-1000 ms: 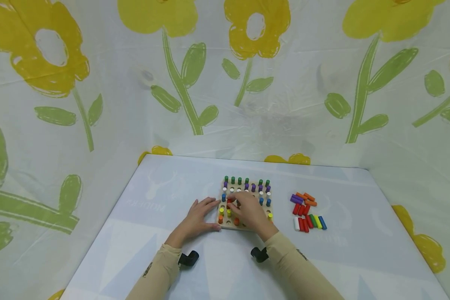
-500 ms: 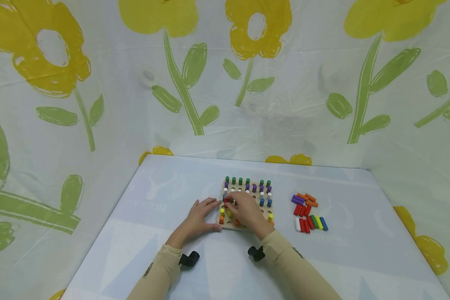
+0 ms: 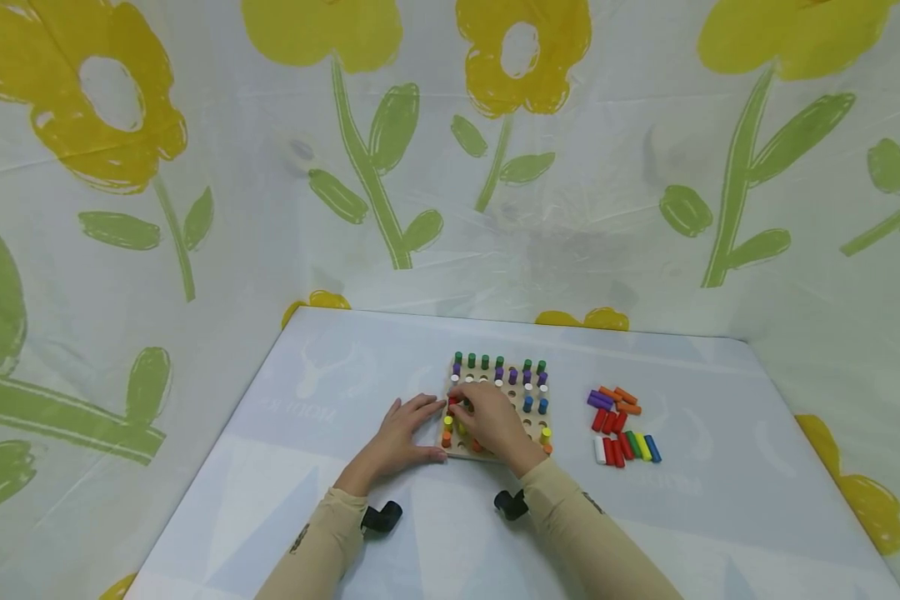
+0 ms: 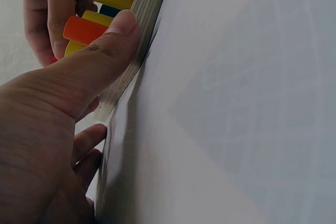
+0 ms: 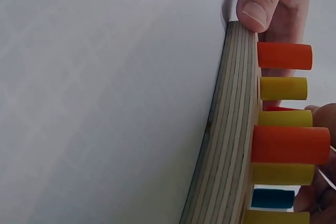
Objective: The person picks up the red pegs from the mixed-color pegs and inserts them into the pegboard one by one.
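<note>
A wooden pegboard [image 3: 467,456] lies on the table, with rows of coloured pegs standing in its holes. Near its left edge, my right hand [image 3: 491,417] pinches a red peg [image 3: 453,401] between thumb and fingers, close above the row behind the yellow pegs. Whether that peg's lower end is in a hole is hidden. Alongside the board's left side rests my left hand [image 3: 397,437], fingers extended and its thumb [image 4: 122,24] against the front corner. In the right wrist view an orange peg [image 5: 286,56] stands close to that thumb.
Loose pegs lie on the table right of the board: purple ones [image 3: 600,399], orange ones [image 3: 625,396], several red ones [image 3: 609,422], and a white [image 3: 600,450], green [image 3: 633,444], yellow [image 3: 643,447] and blue one [image 3: 652,448]. A flowered sheet [image 3: 555,250] surrounds the table.
My right hand has moved left over the board with the red peg, to its leftmost column. The left hand has stayed in place. The head view has shifted slightly.
</note>
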`<state>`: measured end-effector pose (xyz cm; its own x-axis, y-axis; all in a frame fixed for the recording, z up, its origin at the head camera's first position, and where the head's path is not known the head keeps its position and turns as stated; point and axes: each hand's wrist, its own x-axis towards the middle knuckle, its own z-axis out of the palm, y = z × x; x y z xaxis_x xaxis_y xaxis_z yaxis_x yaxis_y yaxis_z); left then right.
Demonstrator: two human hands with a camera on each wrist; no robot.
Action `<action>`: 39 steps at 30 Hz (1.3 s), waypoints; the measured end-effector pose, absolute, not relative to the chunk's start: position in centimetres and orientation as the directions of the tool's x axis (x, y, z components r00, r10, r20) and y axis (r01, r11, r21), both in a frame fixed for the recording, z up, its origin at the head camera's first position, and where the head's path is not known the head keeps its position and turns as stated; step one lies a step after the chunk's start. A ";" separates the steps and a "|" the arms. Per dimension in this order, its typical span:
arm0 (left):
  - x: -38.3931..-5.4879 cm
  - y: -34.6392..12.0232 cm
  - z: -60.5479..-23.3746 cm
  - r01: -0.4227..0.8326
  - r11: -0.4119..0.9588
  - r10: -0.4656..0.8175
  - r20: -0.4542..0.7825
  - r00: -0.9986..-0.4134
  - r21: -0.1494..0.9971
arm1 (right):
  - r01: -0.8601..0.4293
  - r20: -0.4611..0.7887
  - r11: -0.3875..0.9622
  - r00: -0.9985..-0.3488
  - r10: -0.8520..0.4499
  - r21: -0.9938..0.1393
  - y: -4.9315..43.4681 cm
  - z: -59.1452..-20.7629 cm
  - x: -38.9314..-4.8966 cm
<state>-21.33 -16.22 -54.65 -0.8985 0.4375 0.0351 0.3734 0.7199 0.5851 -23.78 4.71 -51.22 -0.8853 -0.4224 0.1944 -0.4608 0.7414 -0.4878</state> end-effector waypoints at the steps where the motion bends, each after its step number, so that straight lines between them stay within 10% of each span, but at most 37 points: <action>1: -21.3 -16.2 -54.6 0.374 0.718 0.439 0.036 -0.898 0.587 | -0.464 0.198 0.741 -0.884 -0.423 -0.486 4.7 -51.2 -23.8; 39: -21.2 -16.2 -54.4 0.373 0.711 0.432 0.047 -0.900 0.596 | -0.445 0.156 0.747 -0.891 -0.427 -0.494 4.4 -51.1 -23.6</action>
